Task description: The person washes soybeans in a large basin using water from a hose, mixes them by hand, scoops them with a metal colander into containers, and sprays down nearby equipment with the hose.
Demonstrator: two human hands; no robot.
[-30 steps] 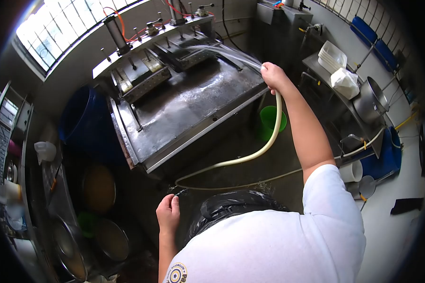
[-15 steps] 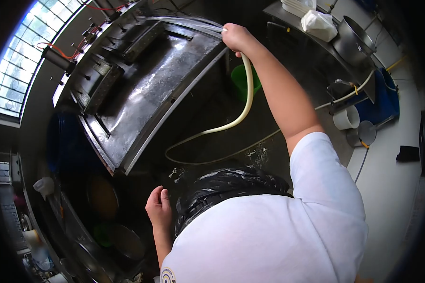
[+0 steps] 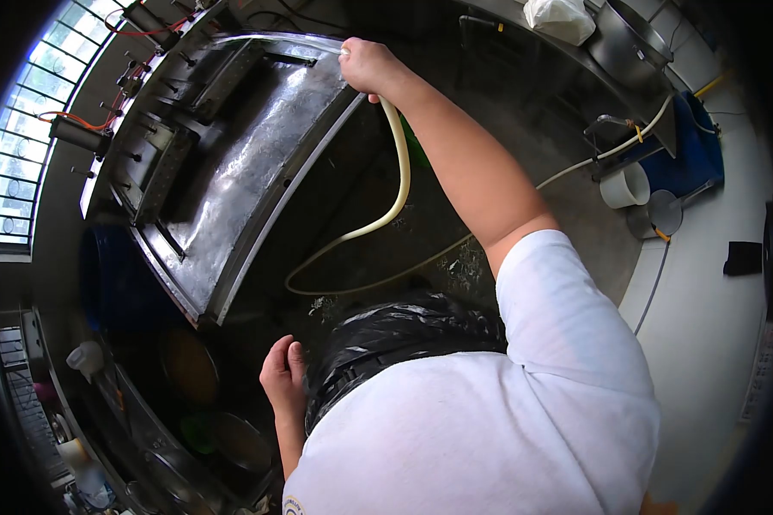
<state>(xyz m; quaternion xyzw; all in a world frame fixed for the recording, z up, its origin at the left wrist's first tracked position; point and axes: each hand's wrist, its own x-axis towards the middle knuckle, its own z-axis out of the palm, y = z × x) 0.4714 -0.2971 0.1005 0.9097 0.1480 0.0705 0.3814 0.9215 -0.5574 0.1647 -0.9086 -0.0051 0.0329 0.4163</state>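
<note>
My right hand (image 3: 371, 67) is wrapped round the end of a pale yellow hose (image 3: 401, 167), at the far right corner of a metal table (image 3: 249, 142). Water leaves the hose toward the left, along the table's far edge, and the metal surface looks wet and shiny. From my hand the hose hangs down and loops over the dark floor. My left hand (image 3: 282, 373) is low beside my body, fingers curled in, with nothing visible in it. A black plastic apron (image 3: 404, 330) covers my front.
Clamps and cylinders (image 3: 79, 135) with orange tubing line the table's left side. A blue barrel (image 3: 116, 279) stands below it. At the right are a large steel pot (image 3: 631, 43), a white bucket (image 3: 624, 186) and a blue bin (image 3: 691, 159). A white pitcher (image 3: 84, 359) sits at lower left.
My right hand has shifted left in the view with the hose still in its grip, and the surroundings have shifted too. The water spray looks narrower. My left hand has barely moved.
</note>
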